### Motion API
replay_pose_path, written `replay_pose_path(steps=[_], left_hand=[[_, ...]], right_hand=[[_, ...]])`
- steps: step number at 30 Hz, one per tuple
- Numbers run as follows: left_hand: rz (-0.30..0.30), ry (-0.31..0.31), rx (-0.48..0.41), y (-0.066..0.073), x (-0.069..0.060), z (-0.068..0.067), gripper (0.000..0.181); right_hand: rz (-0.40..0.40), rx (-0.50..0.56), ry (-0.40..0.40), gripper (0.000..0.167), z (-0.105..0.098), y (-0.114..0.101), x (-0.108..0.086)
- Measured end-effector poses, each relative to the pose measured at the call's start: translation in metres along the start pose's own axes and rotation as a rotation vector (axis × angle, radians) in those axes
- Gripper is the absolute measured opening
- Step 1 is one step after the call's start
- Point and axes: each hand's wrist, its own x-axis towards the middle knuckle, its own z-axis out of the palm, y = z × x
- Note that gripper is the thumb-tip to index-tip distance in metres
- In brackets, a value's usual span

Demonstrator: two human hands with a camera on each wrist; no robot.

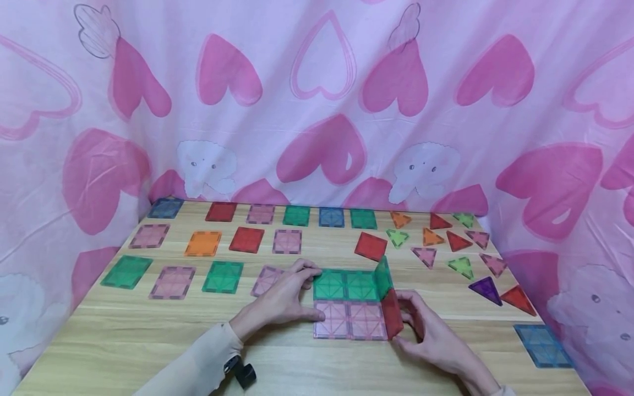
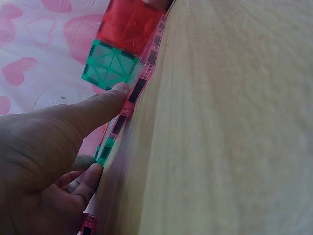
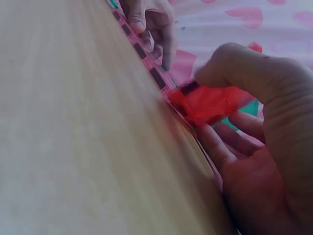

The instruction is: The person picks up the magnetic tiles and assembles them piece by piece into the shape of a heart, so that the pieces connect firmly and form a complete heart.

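Observation:
Two green and two pink translucent magnetic square tiles lie flat edge to edge, forming a larger square; a green one (image 1: pixel 329 285) is at far left, a pink one (image 1: pixel 367 319) at near right. Along its right side stand an upright green tile (image 1: pixel 383 278) and a red square tile (image 1: pixel 391 313). My left hand (image 1: pixel 284 297) rests at the left edge, thumb on the near pink tile, bent fingertips touching the far green tile's corner. With thumb and fingers, my right hand (image 1: pixel 431 333) pinches the red tile (image 3: pixel 210 105) from outside, its base against the flat pink tile.
Several loose square tiles lie in rows at the left and back, including a pink one (image 1: pixel 264 279) partly behind my left hand. Several triangles, one purple (image 1: pixel 486 290), lie at back right. A blue tile (image 1: pixel 543 345) sits near the right edge. Pink heart-patterned curtains (image 1: pixel 317 154) surround the table.

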Motion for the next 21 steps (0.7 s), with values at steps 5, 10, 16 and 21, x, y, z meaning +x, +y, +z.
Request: replay_pose_path(steps=[5,10,16,21], left_hand=[[-0.002,-0.004,-0.006,-0.0001,0.0004,-0.0001,0.096],[0.004,-0.004,-0.007,0.0001,0.0007,-0.0001,0.096],[0.002,0.001,-0.015,0.0006,0.0000,0.0001,0.097],[0.011,-0.016,0.033,0.0047,0.0029,-0.0054,0.096]], right_hand=[[-0.011,-0.014,0.001,0.086,0.0019,-0.0013,0.0019],[0.008,-0.030,0.016,0.095,0.0026,-0.0028,0.0016],[-0.006,-0.031,0.025,0.095,0.0013,-0.0020,0.0043],[-0.036,-0.006,0.017,0.094,0.0003,0.0002,0.0058]])
